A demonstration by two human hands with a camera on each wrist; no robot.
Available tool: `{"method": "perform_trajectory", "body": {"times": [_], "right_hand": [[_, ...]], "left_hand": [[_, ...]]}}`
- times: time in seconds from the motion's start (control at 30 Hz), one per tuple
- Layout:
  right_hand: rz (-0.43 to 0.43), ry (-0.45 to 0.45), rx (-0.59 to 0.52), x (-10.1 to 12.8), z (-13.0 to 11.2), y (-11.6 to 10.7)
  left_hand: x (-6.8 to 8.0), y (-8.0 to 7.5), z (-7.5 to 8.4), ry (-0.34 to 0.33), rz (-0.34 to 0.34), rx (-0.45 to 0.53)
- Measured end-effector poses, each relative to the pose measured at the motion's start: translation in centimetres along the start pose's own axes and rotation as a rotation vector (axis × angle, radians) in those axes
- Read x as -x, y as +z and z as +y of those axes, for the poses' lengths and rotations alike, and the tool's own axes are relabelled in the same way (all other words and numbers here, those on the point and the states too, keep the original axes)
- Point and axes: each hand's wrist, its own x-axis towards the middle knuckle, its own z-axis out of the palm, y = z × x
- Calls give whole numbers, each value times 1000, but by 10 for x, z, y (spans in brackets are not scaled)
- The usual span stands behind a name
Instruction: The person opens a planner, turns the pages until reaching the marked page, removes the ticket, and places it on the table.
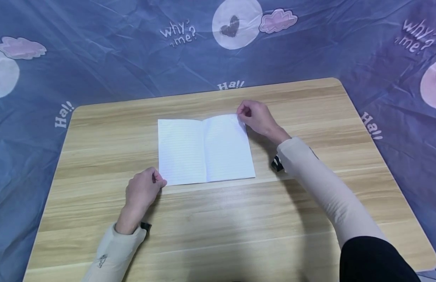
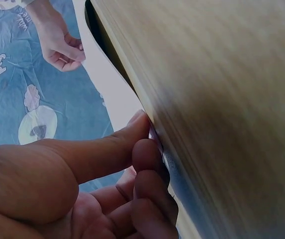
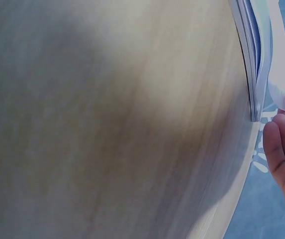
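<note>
Open notebook (image 1: 206,151) lies flat mid-desk (image 1: 239,219). Left hand (image 1: 142,192) pinches its 7 o'clock corner; right hand (image 1: 257,116) pinches top page at 1 o'clock corner. Risk: thin page creases or tears if lifted fast; notebook may slide if left grip slackens.

Notebook (image 1: 205,150): matt white lined paper. Table (image 1: 218,219): smooth wood-grain top, faint sheen. Backdrop cloth (image 1: 115,51): creased printed fabric.
</note>
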Motion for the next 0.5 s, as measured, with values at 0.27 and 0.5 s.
{"method": "perform_trajectory", "body": {"times": [0.27, 0.5], "right_hand": [[3, 63, -72, 3, -6, -5], [-2, 89, -114, 4, -4, -4]], "left_hand": [[-1, -2, 1, -9, -15, 0], [0, -2, 2, -14, -22, -2]]}}
